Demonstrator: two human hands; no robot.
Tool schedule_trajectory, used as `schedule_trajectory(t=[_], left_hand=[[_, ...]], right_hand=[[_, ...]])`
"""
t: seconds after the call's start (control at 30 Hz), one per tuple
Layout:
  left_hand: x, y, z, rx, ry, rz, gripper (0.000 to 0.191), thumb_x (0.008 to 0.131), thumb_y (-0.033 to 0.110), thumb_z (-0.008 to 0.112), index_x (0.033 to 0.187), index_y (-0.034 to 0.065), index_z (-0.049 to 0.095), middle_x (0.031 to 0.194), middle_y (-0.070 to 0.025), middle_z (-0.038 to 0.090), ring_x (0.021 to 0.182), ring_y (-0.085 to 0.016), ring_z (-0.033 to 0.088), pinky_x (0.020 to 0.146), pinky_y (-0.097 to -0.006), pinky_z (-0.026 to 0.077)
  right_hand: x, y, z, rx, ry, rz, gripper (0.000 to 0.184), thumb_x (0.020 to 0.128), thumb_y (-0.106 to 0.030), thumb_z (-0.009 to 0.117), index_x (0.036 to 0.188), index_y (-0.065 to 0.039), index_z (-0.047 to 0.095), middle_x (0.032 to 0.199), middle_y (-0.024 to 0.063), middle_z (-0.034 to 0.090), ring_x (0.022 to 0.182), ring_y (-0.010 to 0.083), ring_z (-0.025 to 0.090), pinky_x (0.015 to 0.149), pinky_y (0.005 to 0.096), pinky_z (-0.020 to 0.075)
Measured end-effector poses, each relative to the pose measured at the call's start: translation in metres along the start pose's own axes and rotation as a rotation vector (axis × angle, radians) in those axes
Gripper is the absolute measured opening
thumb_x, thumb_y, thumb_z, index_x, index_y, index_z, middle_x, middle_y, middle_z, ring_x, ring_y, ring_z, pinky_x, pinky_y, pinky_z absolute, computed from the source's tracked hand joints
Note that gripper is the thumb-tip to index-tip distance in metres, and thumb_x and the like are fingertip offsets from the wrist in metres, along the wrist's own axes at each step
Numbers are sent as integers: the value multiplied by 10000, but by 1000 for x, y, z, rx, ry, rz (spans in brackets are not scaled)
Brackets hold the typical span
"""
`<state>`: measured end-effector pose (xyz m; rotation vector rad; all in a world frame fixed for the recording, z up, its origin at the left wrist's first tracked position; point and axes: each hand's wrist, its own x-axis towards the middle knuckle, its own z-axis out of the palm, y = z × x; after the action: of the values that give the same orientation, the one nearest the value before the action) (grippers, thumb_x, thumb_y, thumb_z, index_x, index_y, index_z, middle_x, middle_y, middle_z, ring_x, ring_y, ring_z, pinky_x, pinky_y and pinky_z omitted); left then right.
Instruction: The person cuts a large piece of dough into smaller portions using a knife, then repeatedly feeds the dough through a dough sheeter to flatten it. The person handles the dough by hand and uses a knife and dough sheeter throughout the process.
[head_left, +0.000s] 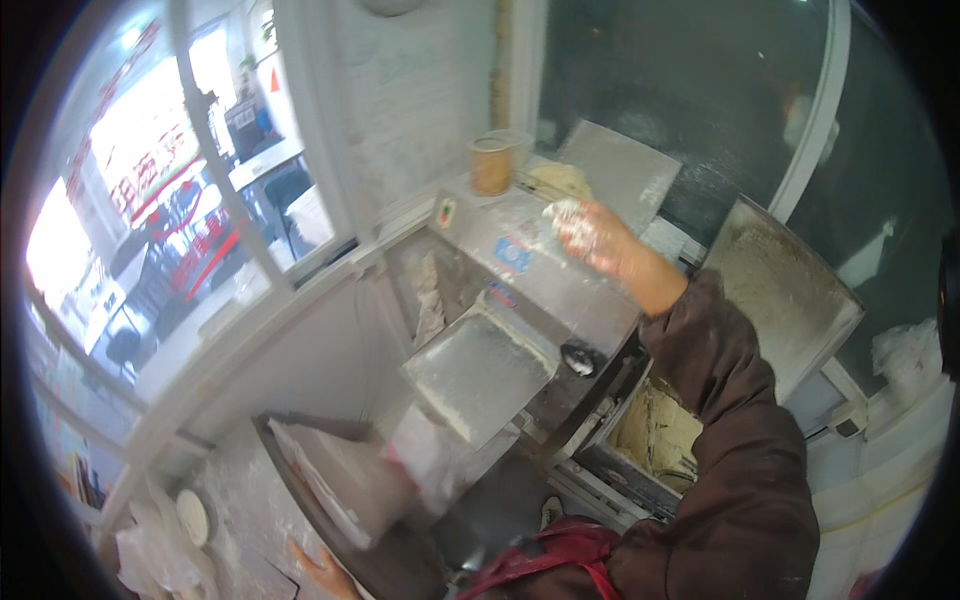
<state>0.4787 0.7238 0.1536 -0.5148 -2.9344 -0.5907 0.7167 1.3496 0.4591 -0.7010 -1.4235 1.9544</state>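
My right hand (596, 240), dusted with white, is raised over the top of a metal machine (540, 270). Its fingers are curled around whitish, floury stuff (562, 214), perhaps dough or flour. Yellowish dough (559, 180) lies just beyond it, beside a tilted metal plate (626, 172). At the bottom left, my left hand (322, 571) rests at the edge of a floury worktop (232, 480), fingers apart, with nothing seen in it. A mixing tub holding pale dough (656, 427) is partly hidden by my right sleeve.
A metal tray (484, 371) juts from the machine. A raised metal lid (784, 292) stands at the right. A tub with orange-brown contents (491, 169) is on the machine. An open flour sack (345, 472) stands beside the worktop, near a round pale disc (193, 517) and plastic bags (154, 551).
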Motion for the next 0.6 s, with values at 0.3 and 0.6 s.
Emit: schedule_trajectory(t=[0.3,0.6], left_hand=[[12,237,68,-463,-41,305,664,795,-2,573,1423,-2,357,1466,-175,374,1372,-302,321,1133,-395,225],[40,301,145,-301,-202,257,656,919,342,575,1403,-40,351,1418,-268,381,1294,-425,369,1091,-471,281]], right_hand=[[108,-87,-243,-447,326,-117,129,909,-56,537,997,-28,627,765,38,606,559,87,510,433,224,367],[237,-56,-308,-1618,265,216,217,787,-45,597,975,38,667,1077,262,631,975,371,636,780,435,511]])
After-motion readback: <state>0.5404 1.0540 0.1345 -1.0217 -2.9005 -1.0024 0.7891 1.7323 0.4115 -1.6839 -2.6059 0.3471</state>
